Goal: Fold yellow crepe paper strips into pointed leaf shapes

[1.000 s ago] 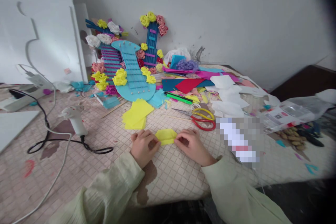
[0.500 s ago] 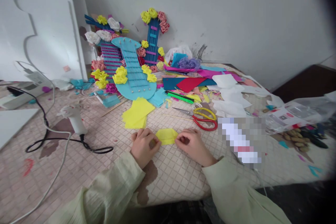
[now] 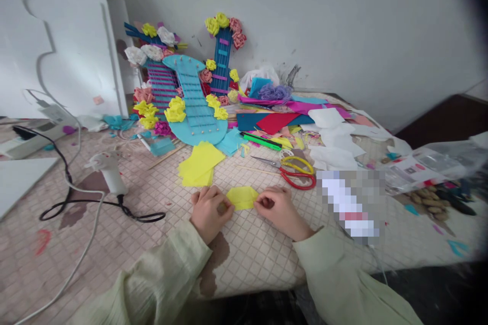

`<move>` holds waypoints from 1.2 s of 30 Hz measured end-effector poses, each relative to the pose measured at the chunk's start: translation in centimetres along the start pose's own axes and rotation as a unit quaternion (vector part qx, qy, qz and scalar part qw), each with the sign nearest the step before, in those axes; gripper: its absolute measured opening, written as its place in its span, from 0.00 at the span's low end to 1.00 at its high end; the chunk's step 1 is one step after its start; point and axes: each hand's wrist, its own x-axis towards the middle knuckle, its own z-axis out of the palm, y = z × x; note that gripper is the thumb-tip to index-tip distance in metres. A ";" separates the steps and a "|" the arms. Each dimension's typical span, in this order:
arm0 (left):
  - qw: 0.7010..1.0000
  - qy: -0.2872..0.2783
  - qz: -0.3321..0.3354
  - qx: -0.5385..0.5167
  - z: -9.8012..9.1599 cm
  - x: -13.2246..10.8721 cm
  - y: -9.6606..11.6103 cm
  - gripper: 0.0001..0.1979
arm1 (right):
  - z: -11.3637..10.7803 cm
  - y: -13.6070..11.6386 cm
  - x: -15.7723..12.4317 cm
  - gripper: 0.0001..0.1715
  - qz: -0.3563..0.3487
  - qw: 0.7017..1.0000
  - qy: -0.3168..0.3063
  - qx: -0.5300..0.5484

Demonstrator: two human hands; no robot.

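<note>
A small piece of yellow crepe paper [image 3: 242, 197], its corners folded in, lies low over the table between my hands. My left hand [image 3: 210, 210] pinches its left end between thumb and forefinger. At the right end my right hand [image 3: 280, 210] pinches it the same way, the other fingers curled. Just beyond my left hand rests a loose stack of yellow paper sheets [image 3: 200, 162]. Scissors [image 3: 299, 171] with one yellow and one red handle lie past my right hand, blades pointing left. A green utility knife [image 3: 262, 140] is behind them.
Blue instrument-shaped crafts [image 3: 194, 101] with paper flowers lean at the back wall. A white glue gun [image 3: 111, 172] and its black cord stand at left, near a power strip [image 3: 36, 129]. White paper scraps [image 3: 335, 137] and a clear plastic package [image 3: 427, 165] lie at right.
Almost nothing differs. Both hands keep their pinch on the yellow paper in the same spot; the view has shifted very slightly.
</note>
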 end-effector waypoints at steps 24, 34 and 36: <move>1.000 0.015 0.000 -0.028 -0.4 -0.3 -0.4 0.04 | 0.2 -1.6 -1.3 0.18 -0.180 0.971 -0.060 -0.143; 1.000 0.007 -0.018 -0.021 -0.5 -0.3 -0.4 0.05 | 0.1 -0.4 -1.5 0.17 -0.167 0.977 -0.054 -0.122; 1.000 0.008 -0.017 -0.021 -0.5 -0.3 -0.4 0.04 | -0.4 -0.2 -1.7 0.18 -0.155 0.981 -0.044 -0.111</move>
